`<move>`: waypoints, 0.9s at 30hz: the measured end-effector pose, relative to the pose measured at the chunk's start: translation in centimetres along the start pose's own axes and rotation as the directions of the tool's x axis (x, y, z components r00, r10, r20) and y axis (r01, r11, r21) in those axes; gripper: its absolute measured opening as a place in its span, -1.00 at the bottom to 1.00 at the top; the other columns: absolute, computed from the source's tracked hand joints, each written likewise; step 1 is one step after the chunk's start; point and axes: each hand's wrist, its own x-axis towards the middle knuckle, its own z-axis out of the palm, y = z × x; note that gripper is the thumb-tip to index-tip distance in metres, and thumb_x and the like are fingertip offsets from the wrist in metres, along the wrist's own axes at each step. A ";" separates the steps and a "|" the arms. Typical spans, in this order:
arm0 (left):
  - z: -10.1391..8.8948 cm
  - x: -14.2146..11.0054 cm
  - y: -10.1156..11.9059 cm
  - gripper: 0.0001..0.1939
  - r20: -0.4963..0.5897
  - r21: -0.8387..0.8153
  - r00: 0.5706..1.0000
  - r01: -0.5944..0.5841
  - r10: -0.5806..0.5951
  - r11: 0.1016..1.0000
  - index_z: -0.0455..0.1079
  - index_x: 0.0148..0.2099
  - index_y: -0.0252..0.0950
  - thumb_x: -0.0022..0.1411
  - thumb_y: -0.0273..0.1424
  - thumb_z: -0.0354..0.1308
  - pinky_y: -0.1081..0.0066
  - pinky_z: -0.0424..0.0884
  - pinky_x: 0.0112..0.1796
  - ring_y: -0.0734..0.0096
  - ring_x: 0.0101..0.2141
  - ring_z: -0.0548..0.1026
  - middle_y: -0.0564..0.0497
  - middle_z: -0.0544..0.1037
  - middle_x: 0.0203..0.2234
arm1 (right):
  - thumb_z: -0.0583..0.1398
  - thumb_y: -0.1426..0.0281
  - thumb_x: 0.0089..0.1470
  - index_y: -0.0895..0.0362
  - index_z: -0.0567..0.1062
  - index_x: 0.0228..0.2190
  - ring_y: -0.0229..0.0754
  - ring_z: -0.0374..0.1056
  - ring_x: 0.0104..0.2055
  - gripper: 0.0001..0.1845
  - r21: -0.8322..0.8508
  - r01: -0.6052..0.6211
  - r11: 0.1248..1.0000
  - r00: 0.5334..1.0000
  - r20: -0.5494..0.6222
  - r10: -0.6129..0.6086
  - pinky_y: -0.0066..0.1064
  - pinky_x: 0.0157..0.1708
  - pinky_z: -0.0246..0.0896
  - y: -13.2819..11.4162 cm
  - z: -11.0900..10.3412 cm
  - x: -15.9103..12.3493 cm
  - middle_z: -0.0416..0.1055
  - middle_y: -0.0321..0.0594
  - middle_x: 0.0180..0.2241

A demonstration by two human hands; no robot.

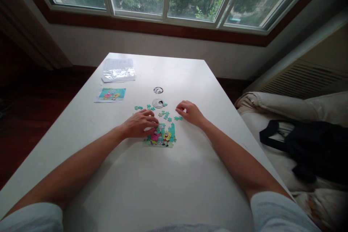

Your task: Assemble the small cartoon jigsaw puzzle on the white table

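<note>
A partly joined cartoon jigsaw puzzle (pixel 166 138) lies on the white table, with pink and yellow figures on a teal ground. My left hand (pixel 141 123) rests at its upper left edge, fingers bent and apart, covering that corner. To the upper right of the puzzle, my right hand (pixel 191 113) is held low, its thumb and fingertips brought close together. Whatever is between those tips is too small to make out. Several loose puzzle pieces (pixel 165 115) lie between the hands, and a few pieces (pixel 178 118) sit just under my right fingertips.
A printed picture (pixel 112 94) of the same figures lies at the left, with a clear plastic packet (pixel 119 70) beyond it. Two round discs (pixel 158 90) lie past the pieces. Right of the table (pixel 163 188) is a pale sofa (pixel 272 105) with dark clothing (pixel 318 148).
</note>
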 end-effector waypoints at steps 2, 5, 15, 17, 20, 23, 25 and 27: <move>0.1 -0.1 -0.2 -0.75 -0.004 -0.012 1.000 0.004 -0.004 1.000 0.57 0.02 -0.14 0.36 -0.31 0.15 0.19 0.33 0.02 0.19 -0.01 0.45 0.01 0.65 -0.04 | 0.19 0.34 0.23 0.14 0.54 -0.36 -0.21 0.27 -0.32 -0.83 -0.019 -0.055 0.998 0.998 0.042 0.056 -0.37 -0.24 0.14 0.9 -0.9 0.1 0.44 -0.20 -0.37; 0.1 -0.3 -0.6 -0.77 -0.002 -0.036 1.000 0.014 -0.014 0.999 0.58 -0.02 -0.13 0.36 -0.33 0.14 0.19 0.32 0.04 0.21 -0.02 0.46 0.03 0.66 -0.06 | 0.20 0.32 0.19 0.13 0.56 -0.34 -0.25 0.27 -0.36 -0.83 -0.016 -0.140 0.990 0.974 0.179 0.140 -0.42 -0.30 0.10 1.9 -2.2 0.0 0.46 -0.23 -0.38; 0.5 -0.6 -1.0 -0.76 -0.028 -0.130 0.997 0.071 -0.075 0.989 0.61 -0.07 -0.14 0.37 -0.34 0.12 0.22 0.36 0.06 0.25 -0.04 0.48 0.03 0.68 -0.09 | 0.27 0.23 0.08 0.13 0.54 -0.31 -0.32 0.21 -0.47 -0.78 0.069 -0.217 0.974 0.895 0.412 0.170 -0.48 -0.42 0.03 2.0 -2.8 -0.5 0.34 -0.37 -0.50; 0.7 -0.7 -1.2 -0.76 -0.040 -0.145 0.996 0.078 -0.084 0.986 0.61 -0.07 -0.13 0.37 -0.35 0.11 0.22 0.37 0.05 0.26 -0.05 0.49 0.04 0.67 -0.09 | 0.26 0.23 0.09 0.13 0.54 -0.32 -0.32 0.20 -0.47 -0.78 0.075 -0.205 0.976 0.908 0.386 0.161 -0.48 -0.42 0.03 2.0 -2.4 -0.5 0.33 -0.37 -0.51; 1.2 -0.9 -1.6 -0.76 -0.084 -0.138 0.991 0.092 -0.105 0.986 0.60 -0.05 -0.14 0.38 -0.35 0.11 0.21 0.38 0.05 0.26 -0.05 0.49 0.01 0.66 -0.07 | 0.26 0.20 0.10 0.14 0.54 -0.32 -0.32 0.19 -0.48 -0.75 0.103 -0.179 0.978 0.931 0.341 0.134 -0.49 -0.42 0.04 2.0 -1.7 -0.5 0.32 -0.37 -0.52; 1.7 -1.1 -2.3 -0.76 -0.163 -0.068 0.964 0.200 -0.208 0.977 0.58 -0.05 -0.16 0.40 -0.35 0.08 0.14 0.37 0.06 0.21 -0.02 0.48 -0.01 0.64 -0.05 | 0.22 0.21 0.12 0.14 0.54 -0.30 -0.31 0.22 -0.46 -0.75 0.155 -0.165 0.974 0.948 0.297 0.113 -0.48 -0.39 0.08 2.2 -1.1 -0.5 0.38 -0.34 -0.49; 2.1 -1.2 -2.9 -0.75 -0.212 -0.020 0.922 0.326 -0.323 0.945 0.57 -0.05 -0.17 0.41 -0.35 0.06 0.06 0.35 0.08 0.16 0.02 0.44 -0.03 0.62 -0.02 | 0.19 0.24 0.14 0.15 0.55 -0.29 -0.30 0.23 -0.44 -0.76 0.182 -0.163 0.970 0.960 0.255 0.114 -0.46 -0.37 0.11 2.4 -0.9 -0.5 0.41 -0.32 -0.47; 2.3 -1.4 -3.4 -0.74 -0.235 0.004 0.871 0.444 -0.431 0.896 0.55 0.01 -0.16 0.40 -0.32 0.07 0.00 0.32 0.12 0.10 0.10 0.40 -0.05 0.58 0.05 | 0.16 0.28 0.14 0.16 0.55 -0.29 -0.30 0.23 -0.43 -0.77 0.185 -0.157 0.970 0.972 0.201 0.119 -0.45 -0.36 0.13 2.7 -0.7 -0.4 0.42 -0.30 -0.46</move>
